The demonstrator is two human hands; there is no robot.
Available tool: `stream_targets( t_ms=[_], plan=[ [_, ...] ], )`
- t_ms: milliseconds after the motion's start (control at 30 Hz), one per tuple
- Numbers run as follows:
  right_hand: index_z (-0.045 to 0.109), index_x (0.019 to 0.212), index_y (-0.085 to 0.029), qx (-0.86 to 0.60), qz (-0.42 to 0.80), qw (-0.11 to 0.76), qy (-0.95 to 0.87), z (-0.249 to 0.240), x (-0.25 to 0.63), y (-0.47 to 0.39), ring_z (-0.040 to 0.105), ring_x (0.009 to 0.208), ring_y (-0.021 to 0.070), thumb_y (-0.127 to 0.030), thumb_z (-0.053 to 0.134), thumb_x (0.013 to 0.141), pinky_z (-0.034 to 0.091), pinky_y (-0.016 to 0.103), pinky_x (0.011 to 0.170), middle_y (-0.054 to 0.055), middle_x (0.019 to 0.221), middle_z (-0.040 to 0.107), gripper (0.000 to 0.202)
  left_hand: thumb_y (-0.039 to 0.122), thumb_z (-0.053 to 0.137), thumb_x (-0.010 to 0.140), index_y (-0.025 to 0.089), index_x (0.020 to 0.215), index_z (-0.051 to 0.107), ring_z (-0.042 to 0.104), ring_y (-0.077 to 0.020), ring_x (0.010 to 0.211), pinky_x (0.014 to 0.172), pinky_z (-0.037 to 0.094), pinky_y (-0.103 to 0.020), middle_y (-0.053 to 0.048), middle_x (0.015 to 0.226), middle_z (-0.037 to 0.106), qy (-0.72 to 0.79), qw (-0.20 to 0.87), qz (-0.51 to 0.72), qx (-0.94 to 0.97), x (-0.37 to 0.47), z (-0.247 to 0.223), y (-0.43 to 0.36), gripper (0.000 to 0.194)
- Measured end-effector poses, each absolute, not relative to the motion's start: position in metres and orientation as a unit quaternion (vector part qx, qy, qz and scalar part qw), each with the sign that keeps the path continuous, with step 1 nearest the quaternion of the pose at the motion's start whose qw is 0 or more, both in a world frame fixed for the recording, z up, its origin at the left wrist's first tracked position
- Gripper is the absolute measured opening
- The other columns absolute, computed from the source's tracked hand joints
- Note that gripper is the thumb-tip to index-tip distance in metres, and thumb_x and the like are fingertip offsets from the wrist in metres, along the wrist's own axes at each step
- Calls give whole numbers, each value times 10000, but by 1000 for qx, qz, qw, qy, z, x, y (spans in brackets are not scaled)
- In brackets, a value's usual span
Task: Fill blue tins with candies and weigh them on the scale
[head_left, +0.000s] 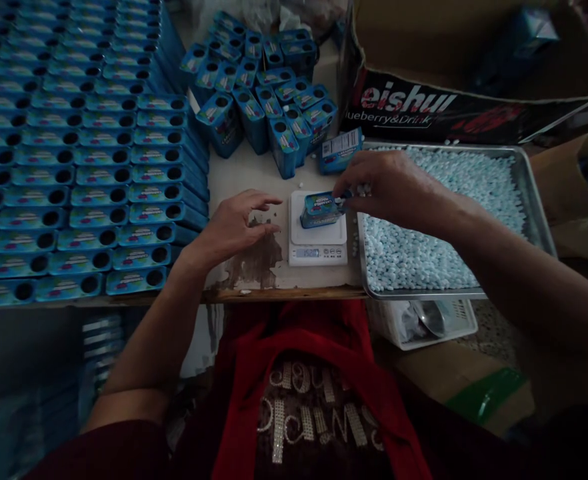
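Note:
A small blue candy box (320, 209) stands upright on a white digital scale (299, 235), whose display shows lit digits. At the box's right end, over its hole, my right hand (387, 187) pinches several small white candies between its bent fingers. Its fingertips are at the top of the box; whether they touch it I cannot tell. To the left of the scale hovers my left hand (239, 220), empty, with thumb and fingers apart. A metal tray (539, 200) of pale candies lies under my right forearm. Another blue box (341, 150) lies tipped just behind the scale.
Tight rows of blue boxes (84, 157) with round holes cover the left of the table. A loose cluster of boxes (269, 93) stands behind the scale. A black cardboard carton (454, 110) sits at back right. Below the tray is a white basket (444, 327) with a metal scoop.

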State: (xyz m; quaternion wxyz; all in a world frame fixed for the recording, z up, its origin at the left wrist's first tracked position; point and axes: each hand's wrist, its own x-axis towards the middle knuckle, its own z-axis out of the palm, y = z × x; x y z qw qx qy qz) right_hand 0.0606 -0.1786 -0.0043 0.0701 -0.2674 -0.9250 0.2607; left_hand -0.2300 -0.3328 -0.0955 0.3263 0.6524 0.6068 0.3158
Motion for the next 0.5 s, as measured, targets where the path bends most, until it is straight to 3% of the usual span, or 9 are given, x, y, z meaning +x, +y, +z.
stream_targets(
  t_ms=[200,400,500],
  plan=[
    [886,922,-212,-320,311,110,-888,0,56,-178,776,1077,298,-335,921,940,625,478,1054,42,940,779,129,527,819,974,259,1407,820,799,-357,1273,1152,659,-536,-127,1447,819,607,302,323,660,-225,-88,-336,509],
    [874,858,-154,-459,406,200,-764,20,74,-182,684,692,134,-95,956,893,658,410,899,-2,710,745,107,640,803,1025,265,1404,830,813,-353,1256,1144,666,-501,-133,1405,832,632,274,303,658,-223,-78,-342,534],
    [846,901,-129,-525,484,287,-639,10,99,-177,762,826,121,-48,885,961,666,380,986,3,799,774,107,627,835,1014,264,1401,828,811,-338,1254,1135,672,-481,-123,1397,834,642,265,308,651,-216,-75,-340,530]
  ],
)
